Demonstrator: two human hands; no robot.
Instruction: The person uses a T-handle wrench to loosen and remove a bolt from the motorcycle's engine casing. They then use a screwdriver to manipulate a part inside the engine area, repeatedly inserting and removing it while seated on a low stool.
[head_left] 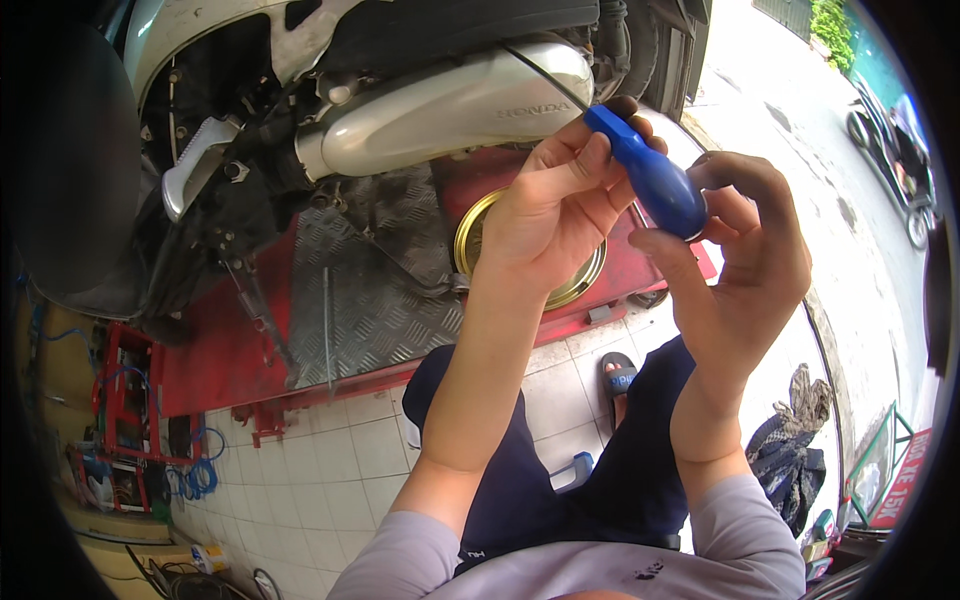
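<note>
A screwdriver with a bulbous blue handle (660,185) is held up in front of the scooter's silver engine-side cover (450,115). Its thin dark shaft slants up and left across the cover's right end; I cannot tell whether the tip touches anything. My left hand (565,195) grips the neck of the handle between thumb and fingers. Around the rounded butt end curl the fingers and thumb of my right hand (750,255). Behind my left wrist, a gold-rimmed round pan (466,240) rests on the red lift platform (225,345), partly hidden.
Left of the cover is a silver pedal-like lever (195,165). A metal rod (328,330) lies on the checkered plate. Red racks with blue hoses (195,475) stand at lower left. Dark rags (790,450) lie on the tiles at right. Outside, a motorbike (890,150) is on the street.
</note>
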